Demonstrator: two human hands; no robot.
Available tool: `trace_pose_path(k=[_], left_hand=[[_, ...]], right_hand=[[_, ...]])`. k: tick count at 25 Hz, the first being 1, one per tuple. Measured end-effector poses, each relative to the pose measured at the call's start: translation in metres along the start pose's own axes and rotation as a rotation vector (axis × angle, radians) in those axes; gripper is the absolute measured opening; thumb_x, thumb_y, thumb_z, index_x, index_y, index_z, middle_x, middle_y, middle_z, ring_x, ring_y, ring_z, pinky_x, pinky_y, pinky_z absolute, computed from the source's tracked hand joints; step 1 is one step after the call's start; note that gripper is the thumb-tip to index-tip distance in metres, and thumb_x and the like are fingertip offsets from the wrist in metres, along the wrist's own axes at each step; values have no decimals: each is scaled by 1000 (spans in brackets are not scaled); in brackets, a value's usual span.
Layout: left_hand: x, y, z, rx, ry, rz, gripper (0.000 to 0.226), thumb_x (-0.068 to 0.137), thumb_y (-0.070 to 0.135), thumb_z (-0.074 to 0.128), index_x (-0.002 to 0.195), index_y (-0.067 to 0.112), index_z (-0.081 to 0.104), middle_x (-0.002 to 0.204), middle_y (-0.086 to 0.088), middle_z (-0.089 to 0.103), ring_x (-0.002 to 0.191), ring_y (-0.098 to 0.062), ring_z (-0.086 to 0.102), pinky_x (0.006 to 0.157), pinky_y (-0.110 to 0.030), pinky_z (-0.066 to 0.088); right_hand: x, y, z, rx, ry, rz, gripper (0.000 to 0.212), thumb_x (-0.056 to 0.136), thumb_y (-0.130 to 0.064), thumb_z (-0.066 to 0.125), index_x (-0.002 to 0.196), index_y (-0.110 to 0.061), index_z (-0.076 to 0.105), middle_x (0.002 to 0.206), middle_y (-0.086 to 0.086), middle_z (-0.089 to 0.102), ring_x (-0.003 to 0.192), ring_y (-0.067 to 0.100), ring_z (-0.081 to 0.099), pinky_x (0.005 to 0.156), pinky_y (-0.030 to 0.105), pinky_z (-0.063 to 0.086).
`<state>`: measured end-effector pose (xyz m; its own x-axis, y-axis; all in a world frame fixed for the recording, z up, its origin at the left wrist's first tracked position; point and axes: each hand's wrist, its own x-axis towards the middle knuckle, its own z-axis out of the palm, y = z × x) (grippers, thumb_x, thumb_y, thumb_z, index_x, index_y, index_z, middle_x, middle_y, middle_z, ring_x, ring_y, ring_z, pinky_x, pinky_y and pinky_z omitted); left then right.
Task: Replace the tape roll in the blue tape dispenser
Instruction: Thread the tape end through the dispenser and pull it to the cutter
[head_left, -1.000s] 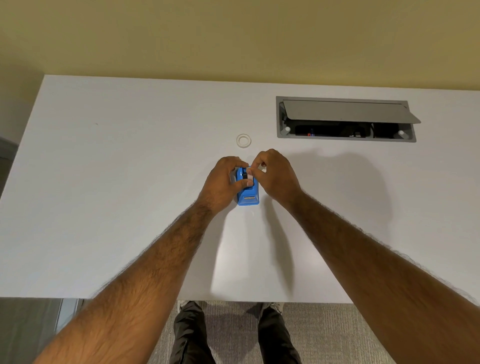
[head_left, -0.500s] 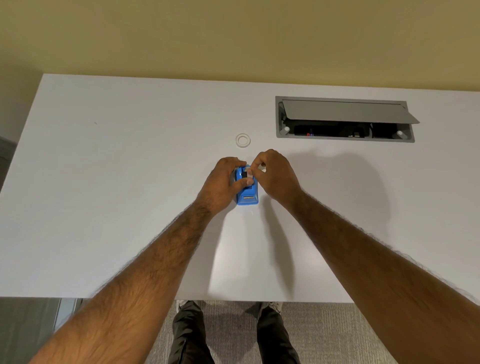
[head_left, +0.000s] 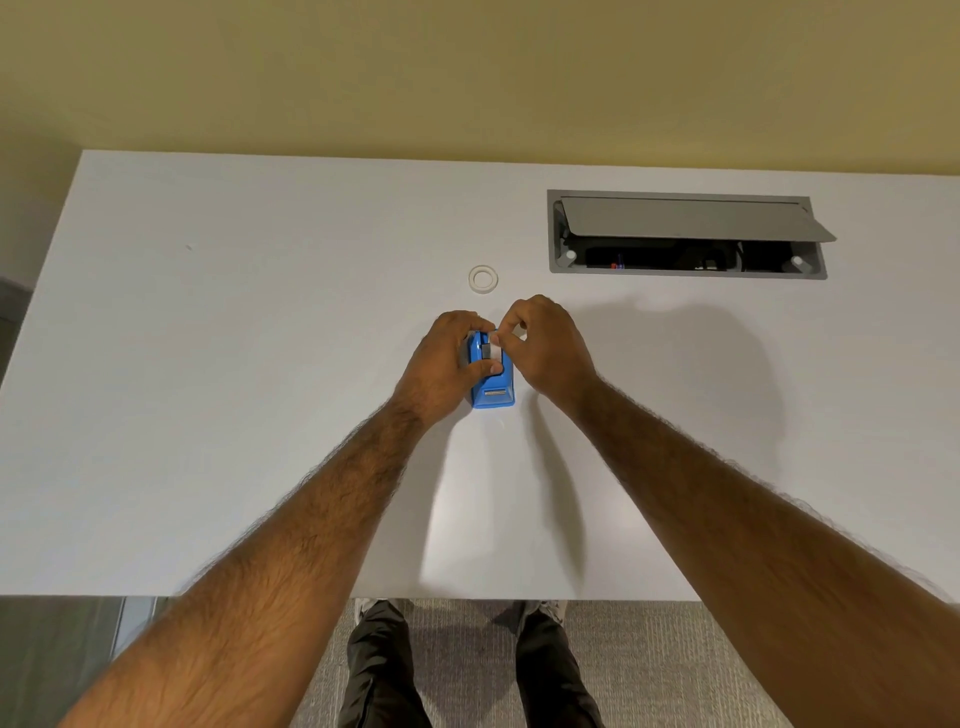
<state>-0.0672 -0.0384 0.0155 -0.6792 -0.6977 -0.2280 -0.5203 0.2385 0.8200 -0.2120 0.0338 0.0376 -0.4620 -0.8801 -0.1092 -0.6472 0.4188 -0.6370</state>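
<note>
1. Blue tape dispenser (head_left: 492, 387) sits mid-table (head_left: 208, 415), cutter end toward the person; left hand (head_left: 447, 358) wraps its side, fingers closed on the body.
2. Right hand (head_left: 545, 348) pinches something pale at the dispenser's top, probably the tape roll or its end; too small to tell.
3. Judgement: roll seating or threading under way; not finished.
4. Count: one dispenser, one loose ring (head_left: 483, 278) beyond it, likely the spent core; one open cable box (head_left: 685, 234).
</note>
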Motion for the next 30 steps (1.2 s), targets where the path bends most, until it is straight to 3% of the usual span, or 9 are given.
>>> trace_pose_path(k=[5, 16, 20, 25, 30], left_hand=[[-1, 1, 3, 18, 13, -4, 46, 80, 16, 80, 120, 19, 58, 126, -2, 58, 110, -20, 57, 98, -29, 45], [0, -4, 1, 23, -13, -34, 56, 79, 27, 82, 128, 17, 57, 131, -2, 56, 112, -16, 57, 98, -25, 43], [0, -3, -1, 13, -4, -17, 49, 86, 33, 76, 129, 17, 59, 133, -1, 56, 118, -15, 55, 102, -26, 42], [1, -2, 0, 37, -17, -17, 46, 83, 28, 78, 124, 19, 61, 132, 0, 56, 119, -15, 54, 99, -23, 38], [-2, 4, -1, 12, -9, -17, 50, 79, 20, 81, 123, 17, 58, 130, -4, 56, 115, -22, 57, 101, -34, 46]], right_hand=[[4, -4, -1, 7, 19, 8, 15, 88, -20, 65, 86, -5, 68, 91, 10, 70, 78, 13, 55, 71, 22, 43], [-4, -3, -1, -18, 17, -53, 15, 88, -21, 60, 89, -8, 69, 92, 9, 71, 82, 17, 61, 76, 25, 48], [-8, -2, 1, -14, 28, -29, 14, 86, -23, 61, 86, -11, 68, 91, 6, 69, 82, 14, 56, 75, 23, 41], [-4, -5, 1, -40, 18, -27, 15, 85, -25, 64, 85, -11, 68, 91, 6, 69, 83, 15, 57, 75, 26, 47], [4, -6, 1, -75, 10, -17, 17, 87, -25, 63, 88, -10, 70, 92, 7, 70, 86, 20, 61, 77, 31, 52]])
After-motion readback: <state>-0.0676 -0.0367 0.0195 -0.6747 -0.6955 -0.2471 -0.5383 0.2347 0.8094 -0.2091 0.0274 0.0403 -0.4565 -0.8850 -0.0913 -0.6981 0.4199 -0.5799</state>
